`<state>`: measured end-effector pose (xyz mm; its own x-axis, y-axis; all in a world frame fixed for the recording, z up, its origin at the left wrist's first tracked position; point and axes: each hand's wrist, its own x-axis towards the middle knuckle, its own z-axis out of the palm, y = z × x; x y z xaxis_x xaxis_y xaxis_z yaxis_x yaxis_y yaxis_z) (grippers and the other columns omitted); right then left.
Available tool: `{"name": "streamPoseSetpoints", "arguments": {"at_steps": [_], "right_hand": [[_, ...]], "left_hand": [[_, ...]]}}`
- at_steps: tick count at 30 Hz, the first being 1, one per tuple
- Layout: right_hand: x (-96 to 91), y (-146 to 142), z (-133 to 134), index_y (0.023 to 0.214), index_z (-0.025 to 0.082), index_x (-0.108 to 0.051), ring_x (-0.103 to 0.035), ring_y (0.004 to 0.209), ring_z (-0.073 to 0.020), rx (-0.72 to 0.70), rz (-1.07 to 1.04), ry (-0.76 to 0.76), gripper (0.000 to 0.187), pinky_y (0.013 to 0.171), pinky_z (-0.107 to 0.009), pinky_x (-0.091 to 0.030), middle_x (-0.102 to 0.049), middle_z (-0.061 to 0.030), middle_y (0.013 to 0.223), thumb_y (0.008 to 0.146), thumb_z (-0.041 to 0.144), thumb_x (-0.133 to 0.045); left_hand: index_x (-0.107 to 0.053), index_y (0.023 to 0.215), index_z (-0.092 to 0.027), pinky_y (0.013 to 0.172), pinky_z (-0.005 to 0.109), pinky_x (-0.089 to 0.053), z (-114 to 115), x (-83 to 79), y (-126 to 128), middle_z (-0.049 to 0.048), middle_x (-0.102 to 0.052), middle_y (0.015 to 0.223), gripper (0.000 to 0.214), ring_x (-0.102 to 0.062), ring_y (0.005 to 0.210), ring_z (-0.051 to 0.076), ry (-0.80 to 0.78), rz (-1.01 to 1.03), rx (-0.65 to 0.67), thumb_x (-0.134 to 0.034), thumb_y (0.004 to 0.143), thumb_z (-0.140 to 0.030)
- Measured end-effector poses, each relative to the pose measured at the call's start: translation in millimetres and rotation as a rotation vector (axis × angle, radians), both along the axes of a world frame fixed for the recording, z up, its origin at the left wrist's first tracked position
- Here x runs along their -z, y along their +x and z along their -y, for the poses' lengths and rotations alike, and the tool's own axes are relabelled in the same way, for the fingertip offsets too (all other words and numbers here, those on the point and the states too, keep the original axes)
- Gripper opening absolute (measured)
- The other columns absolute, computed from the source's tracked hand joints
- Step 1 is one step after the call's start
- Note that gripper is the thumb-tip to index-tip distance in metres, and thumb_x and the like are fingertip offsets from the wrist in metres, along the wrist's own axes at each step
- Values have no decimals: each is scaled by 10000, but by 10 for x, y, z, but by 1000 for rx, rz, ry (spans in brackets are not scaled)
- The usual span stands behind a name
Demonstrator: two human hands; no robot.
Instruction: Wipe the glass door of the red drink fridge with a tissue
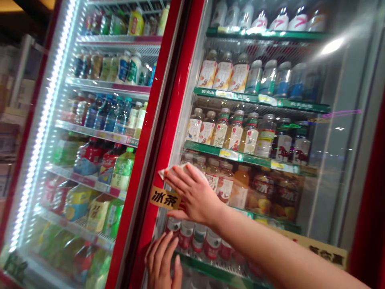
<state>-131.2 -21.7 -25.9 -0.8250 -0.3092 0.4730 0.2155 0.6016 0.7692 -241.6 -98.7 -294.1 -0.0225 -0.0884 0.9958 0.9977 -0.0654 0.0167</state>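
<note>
Cloth (162,174): centre of frame, under our right hand (197,196) | right hand: flat, fingers extended, pinning cloth against the door (183,94) at its left edge | label (165,197): just below cloth | left hand (162,261): bottom centre, fingers loosely spread; we cannot tell whether it touches the door | bottles (235,130): upper right, behind glass

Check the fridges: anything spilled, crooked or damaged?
Nothing clearly stands out. In the fridge on the right, bottles stand in rows. The slant runs through the whole picture, so it's likely camera tilt. The right hand hides some lower bottles.
</note>
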Motion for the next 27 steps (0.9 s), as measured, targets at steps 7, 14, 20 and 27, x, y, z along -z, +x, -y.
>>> {"name": "streamPoseSetpoints", "arguments": {"at_steps": [7, 14, 20, 27], "right_hand": [[-1009, 438, -127, 1766, 204, -276, -172, 1750, -276, 166, -290, -59, 856, 1447, -601, -68, -244, -30, 1854, 1116, 760, -251], [-288, 913, -100, 1797, 261, -153, -168, 1751, -242, 183, -168, -113, 822, 1449, -571, -165, -247, 5, 1854, 1110, 633, -406], [-453, 2402, -456, 1761, 280, -335, -223, 1738, -352, 370, -844, -293, 794, 1416, -672, -168, -315, -80, 1848, 1093, 709, -340], [-14, 1540, -296, 1808, 270, -26, -145, 1757, -329, 287, -578, -189, 946, 1414, -691, -184, -206, -59, 1876, 1075, 772, -350]], "left_hand": [[-395, 1712, -256, 1404, 471, -339, 84, -1335, -175, 91, -480, 1760, 780, -438, 1652, 245, 100, -118, 99, -610, 973, -130], [-181, 1785, -294, 1470, 493, -72, -301, -2070, -268, 59, -244, 1859, 837, -147, 1762, 231, -51, -141, 7, -573, 1046, -259], [-218, 1775, -340, 1465, 546, -43, -348, -2041, -280, 31, -274, 1849, 797, -177, 1755, 253, -119, -159, -18, -571, 1062, -303], [-210, 1776, -358, 1468, 560, -76, -315, -2053, -295, 6, -243, 1858, 803, -193, 1750, 267, -125, -176, -26, -572, 1064, -276]]}}
